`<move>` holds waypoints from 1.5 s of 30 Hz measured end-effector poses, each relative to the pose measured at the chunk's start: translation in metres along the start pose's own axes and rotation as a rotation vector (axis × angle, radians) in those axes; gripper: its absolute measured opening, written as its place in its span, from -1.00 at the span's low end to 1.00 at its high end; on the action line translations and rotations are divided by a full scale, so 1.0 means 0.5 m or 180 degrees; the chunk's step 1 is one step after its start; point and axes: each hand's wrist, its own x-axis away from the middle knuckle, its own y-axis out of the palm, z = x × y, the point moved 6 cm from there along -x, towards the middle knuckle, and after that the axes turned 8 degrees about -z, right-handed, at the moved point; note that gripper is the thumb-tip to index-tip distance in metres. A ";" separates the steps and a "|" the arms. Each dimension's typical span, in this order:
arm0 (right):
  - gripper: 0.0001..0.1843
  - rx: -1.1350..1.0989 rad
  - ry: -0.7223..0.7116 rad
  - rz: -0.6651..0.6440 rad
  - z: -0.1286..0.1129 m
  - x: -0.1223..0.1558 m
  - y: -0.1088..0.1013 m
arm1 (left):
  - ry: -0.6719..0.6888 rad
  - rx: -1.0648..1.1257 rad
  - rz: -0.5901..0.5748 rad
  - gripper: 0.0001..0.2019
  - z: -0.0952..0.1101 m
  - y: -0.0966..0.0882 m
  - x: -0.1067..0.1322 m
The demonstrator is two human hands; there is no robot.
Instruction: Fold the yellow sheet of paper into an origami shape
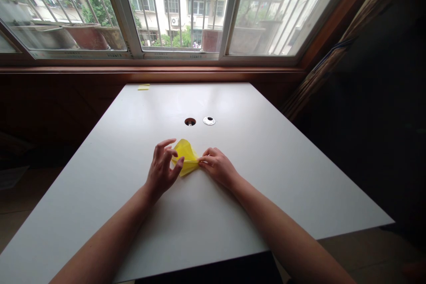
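Note:
A partly folded sheet of thin yellow paper (185, 153) rests on the white tabletop, with one flap raised and a crease running across it. At its right corner, my right hand (218, 166) pinches the paper between thumb and fingers. My left hand (163, 166) is at the paper's left side, fingers bent and apart, with the thumb over its near left part. Whether the left fingertips touch the paper is hard to see. The paper's left edge is partly hidden behind that hand.
Past the paper, the white table (266, 159) has a round cable hole (190, 121) and a loose metallic ring cover (209, 120). Yellow strips (143, 87) lie at the far left corner. A barred window (179, 9) rises beyond the table, and a curtain (319, 66) hangs at right.

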 end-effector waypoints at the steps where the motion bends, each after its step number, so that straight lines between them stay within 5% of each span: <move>1: -0.86 -0.0009 0.0002 0.0022 0.000 0.000 -0.001 | 0.0025 0.0083 -0.0001 -0.85 0.000 0.002 0.001; 6: -0.88 0.0077 -0.0056 0.0048 -0.007 0.001 -0.003 | 0.0028 0.0515 0.0166 -0.74 -0.009 0.004 0.004; 10: -0.86 0.0177 -0.0179 -0.0019 -0.010 0.002 -0.005 | -0.0443 0.1063 0.0127 -0.68 -0.048 0.013 0.006; 15: -0.87 -0.0101 -0.0363 -0.0107 0.000 0.004 -0.015 | -0.1087 0.2038 -0.0621 -0.60 -0.109 0.057 0.014; 20: -0.90 -0.0376 -0.0316 -0.0207 0.011 0.004 -0.027 | -0.0633 0.2442 -0.1422 -0.39 -0.093 0.066 0.017; 25: -0.84 -0.0421 -0.0201 -0.0265 0.021 0.004 -0.020 | -0.0245 0.1934 -0.1830 0.06 -0.053 0.055 0.021; 32: -0.78 -0.0405 -0.0253 -0.0278 0.014 0.002 -0.016 | 0.0073 0.1187 -0.1608 0.12 -0.041 0.071 0.026; 39: -0.60 -0.0406 -0.0297 -0.0323 -0.005 -0.004 -0.002 | 0.0276 0.1079 -0.1453 0.16 -0.040 0.091 0.031; 45: -0.66 -0.0480 -0.0326 -0.0322 -0.009 -0.005 0.001 | 0.0453 0.1080 -0.1404 0.12 -0.026 0.088 0.028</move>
